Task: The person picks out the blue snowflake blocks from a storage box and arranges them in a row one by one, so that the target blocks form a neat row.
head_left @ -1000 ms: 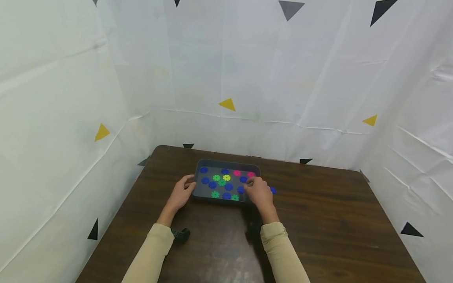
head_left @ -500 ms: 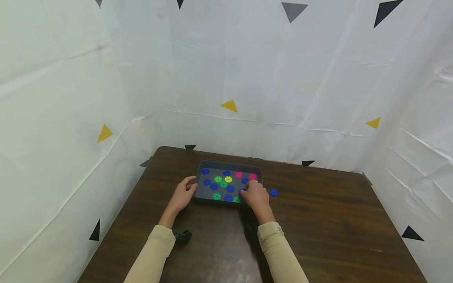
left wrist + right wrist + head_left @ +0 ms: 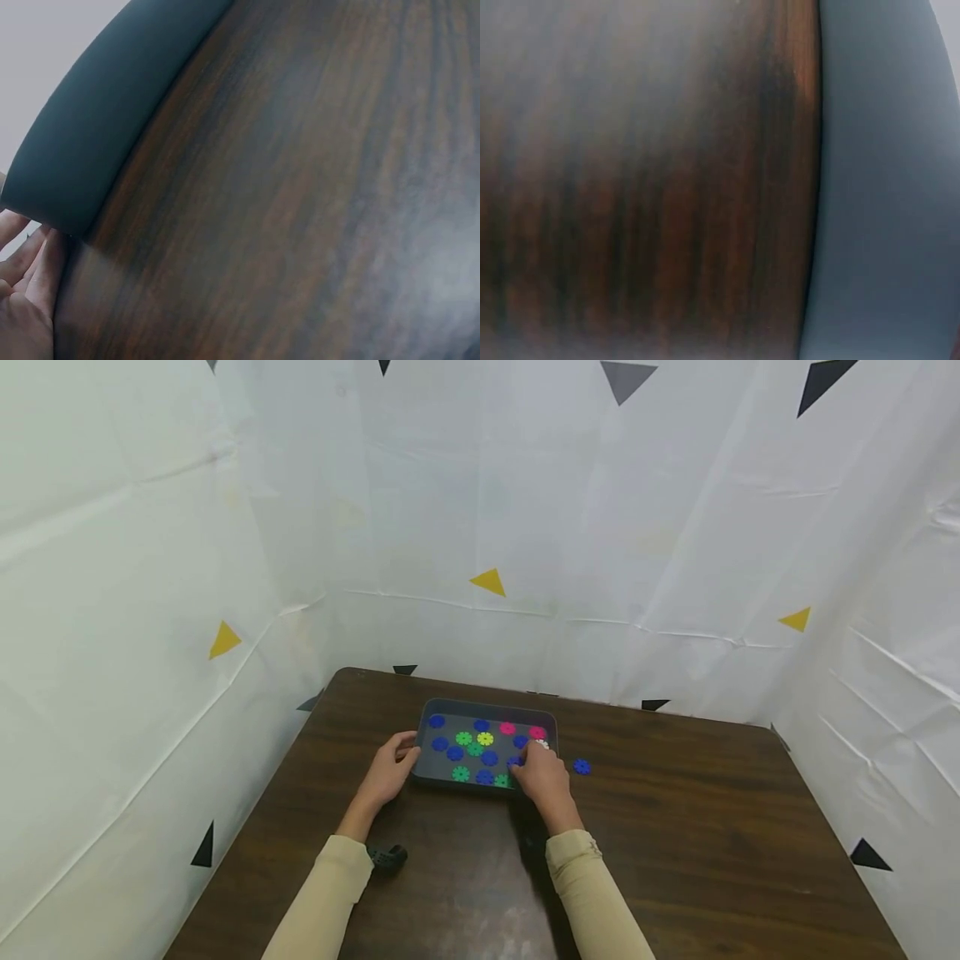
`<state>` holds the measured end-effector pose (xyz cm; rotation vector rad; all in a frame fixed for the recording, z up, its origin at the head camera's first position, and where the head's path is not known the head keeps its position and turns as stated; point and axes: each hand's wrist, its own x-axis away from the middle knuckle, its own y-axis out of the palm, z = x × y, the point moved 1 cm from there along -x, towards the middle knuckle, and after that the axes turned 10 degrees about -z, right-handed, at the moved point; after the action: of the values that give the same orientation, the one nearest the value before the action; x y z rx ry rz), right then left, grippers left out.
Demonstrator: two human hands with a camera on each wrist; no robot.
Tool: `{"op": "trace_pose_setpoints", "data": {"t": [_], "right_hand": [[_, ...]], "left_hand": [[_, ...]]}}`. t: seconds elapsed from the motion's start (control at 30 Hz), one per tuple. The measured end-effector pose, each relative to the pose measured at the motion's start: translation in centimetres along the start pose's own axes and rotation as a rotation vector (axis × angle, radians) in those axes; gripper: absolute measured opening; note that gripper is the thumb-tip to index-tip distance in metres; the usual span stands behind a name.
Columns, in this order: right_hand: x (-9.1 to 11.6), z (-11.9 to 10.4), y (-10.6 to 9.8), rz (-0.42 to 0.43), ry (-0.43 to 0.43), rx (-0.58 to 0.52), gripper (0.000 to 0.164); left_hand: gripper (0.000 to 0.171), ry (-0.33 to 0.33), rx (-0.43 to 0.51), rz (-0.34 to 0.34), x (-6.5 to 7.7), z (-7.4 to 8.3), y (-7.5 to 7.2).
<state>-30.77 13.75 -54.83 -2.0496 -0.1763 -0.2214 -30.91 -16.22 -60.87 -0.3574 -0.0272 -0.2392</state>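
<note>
A dark grey rectangular tray lies on the table holding several notched plastic discs. My left hand is against the tray's left end. In the left wrist view its fingers touch the wall at the tray's corner. Over the right part of the tray, my right hand has bent fingers right at a blue disc; its fingertips are partly hidden, so I cannot tell whether they pinch it. A white disc shows just beyond that hand. The right wrist view has the tray's side wall but no fingers.
One blue disc lies on the brown wooden table, right of the tray. Pink discs, a yellow disc and green discs are among those inside. White sheeting with triangles stands behind the table and at both sides.
My right hand has lowered and shifted slightly left over the tray, uncovering the white disc and the loose blue disc on the table. The left hand has stayed at the tray's end.
</note>
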Motion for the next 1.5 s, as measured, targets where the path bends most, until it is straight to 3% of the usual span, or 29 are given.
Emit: {"op": "trace_pose_setpoints", "data": {"t": [0.6, 0.83, 1.5], "right_hand": [[0.4, -0.2, -0.8, 0.100, -0.038, -0.061, 0.011], [0.8, 0.3, -0.6, 0.109, -0.087, -0.081, 0.009], [2.2, 1.3, -1.9, 0.227, -0.089, -0.085, 0.011]], "left_hand": [[0.051, 0.017, 0.007, 0.004, -0.2, 0.4, -0.1], [0.051, 0.002, 0.007, 0.006, 0.1, 0.0, 0.1], [0.051, 0.006, 0.010, 0.002, 0.2, -0.2, 0.2]]}}
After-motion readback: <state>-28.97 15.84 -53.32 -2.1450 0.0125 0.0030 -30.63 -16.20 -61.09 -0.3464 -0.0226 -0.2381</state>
